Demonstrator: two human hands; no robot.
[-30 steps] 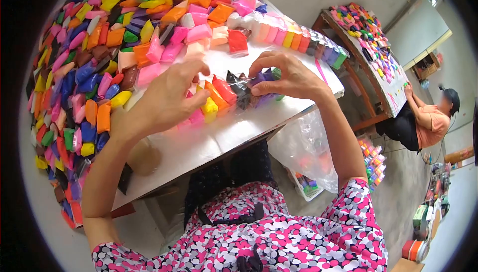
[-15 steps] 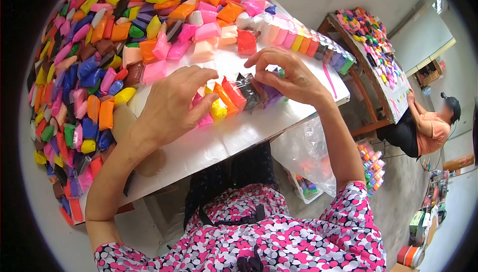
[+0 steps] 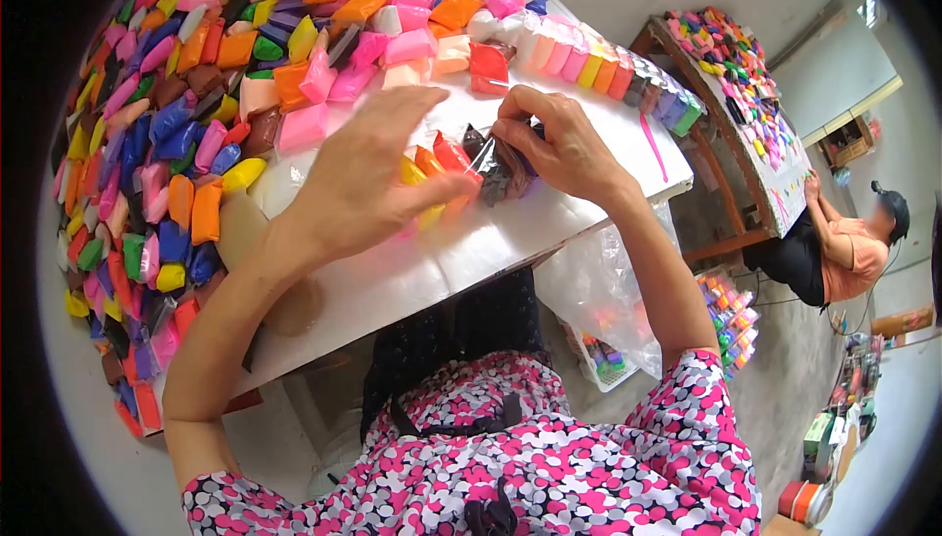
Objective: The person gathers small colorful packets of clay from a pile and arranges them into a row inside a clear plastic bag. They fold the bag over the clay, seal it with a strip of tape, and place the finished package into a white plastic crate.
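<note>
White surface point(image 3: 461, 251) heaped with packets point(image 3: 167, 124); right hand point(image 3: 559, 148) pinches the packet row point(image 3: 461, 165), left hand point(image 3: 368, 183) hovers open, fingers spread.

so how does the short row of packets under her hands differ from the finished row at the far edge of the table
The short row lies between both hands, with the left hand spread over its yellow-orange end and the right hand pinching its dark end; the finished row lies untouched. The short row shows fewer packets, partly hidden; the finished row is longer and fully visible. Both hold differently coloured packets side by side on the white table.
</note>
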